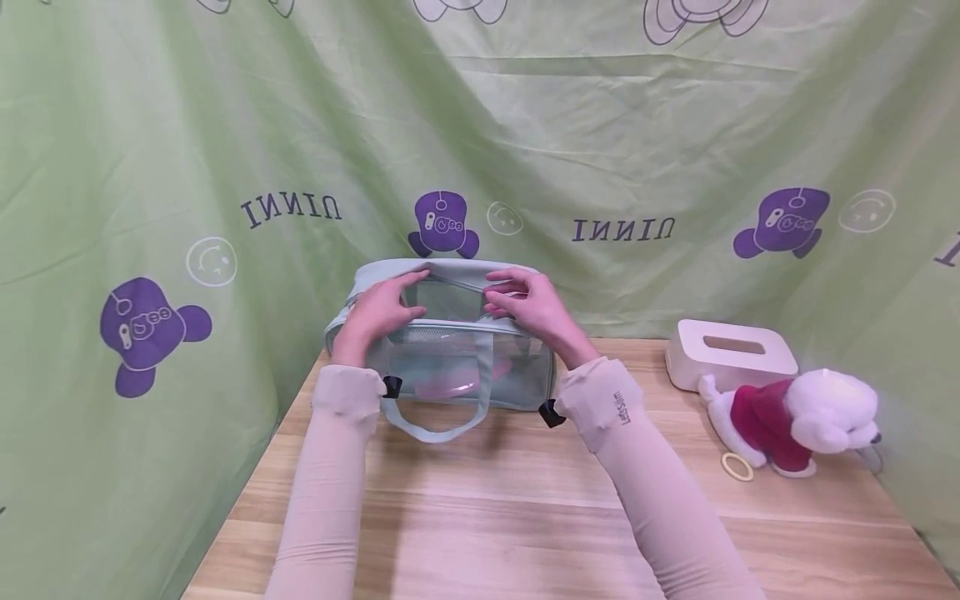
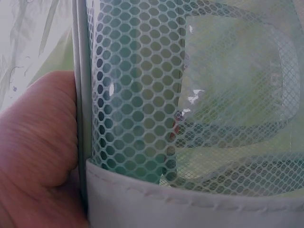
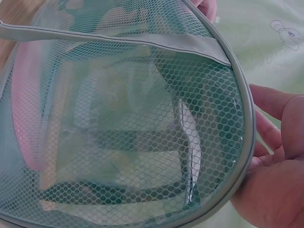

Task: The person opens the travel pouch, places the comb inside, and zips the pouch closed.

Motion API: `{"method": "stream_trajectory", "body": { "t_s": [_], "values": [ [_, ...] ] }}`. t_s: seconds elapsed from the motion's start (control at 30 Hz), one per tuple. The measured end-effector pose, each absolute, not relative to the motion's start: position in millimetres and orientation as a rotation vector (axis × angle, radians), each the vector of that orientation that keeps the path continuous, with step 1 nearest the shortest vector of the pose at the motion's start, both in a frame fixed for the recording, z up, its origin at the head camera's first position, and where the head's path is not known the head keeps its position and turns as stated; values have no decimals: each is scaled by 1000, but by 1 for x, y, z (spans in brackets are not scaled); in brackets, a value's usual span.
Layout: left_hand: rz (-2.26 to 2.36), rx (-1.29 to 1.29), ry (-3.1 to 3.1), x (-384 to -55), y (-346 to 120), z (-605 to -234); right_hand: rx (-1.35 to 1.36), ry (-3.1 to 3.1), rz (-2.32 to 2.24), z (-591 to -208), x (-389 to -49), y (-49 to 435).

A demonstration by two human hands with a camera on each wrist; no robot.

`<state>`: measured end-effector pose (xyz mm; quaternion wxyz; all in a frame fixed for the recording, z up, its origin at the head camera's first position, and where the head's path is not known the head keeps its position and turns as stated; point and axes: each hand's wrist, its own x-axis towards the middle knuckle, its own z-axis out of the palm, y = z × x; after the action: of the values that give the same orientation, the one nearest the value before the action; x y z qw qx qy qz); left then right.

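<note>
A pale mint bag (image 1: 517, 379) with clear and mesh panels stands on the table, its top parted in a wide gap. My left hand (image 1: 375, 312) lies over the left of that gap, index finger along the far edge and thumb near the front edge. Opposite it, my right hand (image 1: 536, 308) touches the right of the gap, fingertips pointing inward. The left wrist view shows the bag's mesh side (image 2: 128, 85) close beside the hand. In the right wrist view, relaxed fingers (image 3: 268, 130) lie by the piped rim (image 3: 249, 123). A pink thing (image 3: 26, 109) shows through the mesh.
A strap handle (image 1: 438, 435) hangs down the bag's front onto the wooden table (image 1: 480, 533). To the right are a white tissue box (image 1: 697, 371), a white plush dog (image 1: 825, 404) in red clothing and a pale ring (image 1: 737, 467). A green printed curtain (image 1: 525, 125) hangs behind.
</note>
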<state>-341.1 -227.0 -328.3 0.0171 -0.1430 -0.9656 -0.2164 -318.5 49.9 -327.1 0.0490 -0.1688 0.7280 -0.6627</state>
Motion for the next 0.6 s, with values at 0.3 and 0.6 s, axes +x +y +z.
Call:
{"method": "stream_trajectory", "body": {
  "t_s": [0.3,0.6],
  "values": [
    [-648,-449,-2991,-340,-229,-331,-590,2349,-1986,-326,-304,66],
    [-641,-448,-2968,-340,-227,-331,-659,2573,-1888,-336,-285,89]
  ]
}}
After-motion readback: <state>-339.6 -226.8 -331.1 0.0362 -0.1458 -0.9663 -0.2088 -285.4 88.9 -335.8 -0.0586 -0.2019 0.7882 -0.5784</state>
